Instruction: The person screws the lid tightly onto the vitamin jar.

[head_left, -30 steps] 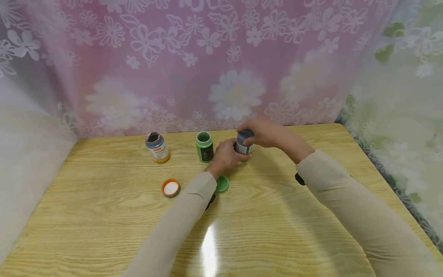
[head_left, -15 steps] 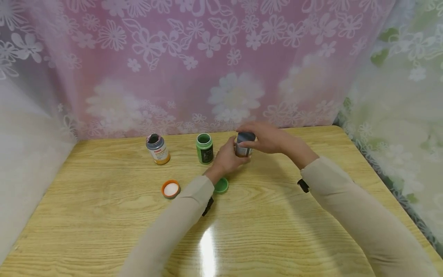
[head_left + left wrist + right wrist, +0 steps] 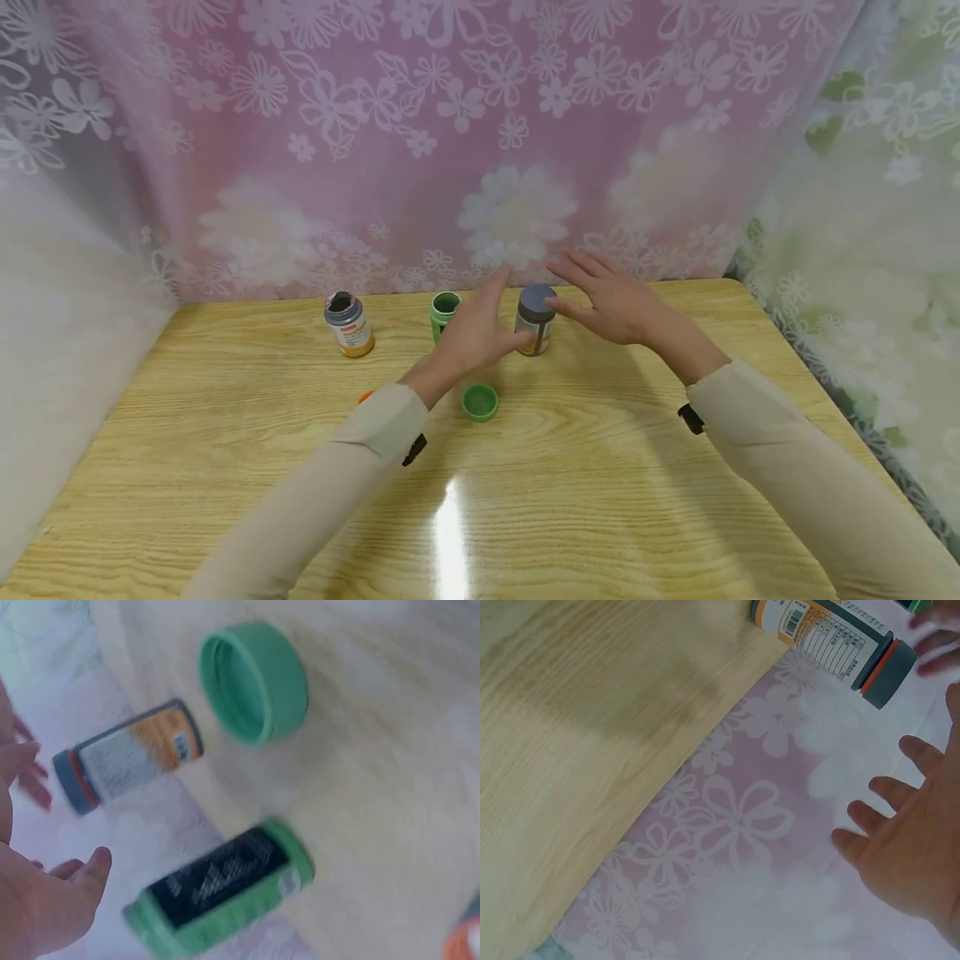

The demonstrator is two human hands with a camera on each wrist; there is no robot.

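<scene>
A capped jar (image 3: 534, 321) with a dark grey-blue lid and an orange and white label stands upright near the table's back edge. My left hand (image 3: 478, 333) is just left of it, thumb and fingers spread apart. On the jar's other side my right hand (image 3: 618, 304) has its fingers spread, the thumb close by the lid. Neither hand holds anything. Partly behind the left hand is an uncapped green jar (image 3: 446, 307); its black label shows in the left wrist view. A green lid (image 3: 479, 402) lies hollow side up in front of it.
Another uncapped jar (image 3: 350, 327), orange and white with a grey neck, stands further left. An orange-rimmed lid (image 3: 365, 397) is mostly hidden behind the left sleeve. A pink floral curtain (image 3: 510, 150) hangs right behind the wooden table (image 3: 570, 500).
Both hands have let go of the capped jar and drawn apart, the left one to the left, the right one to the right. The jar stands with its lid on.
</scene>
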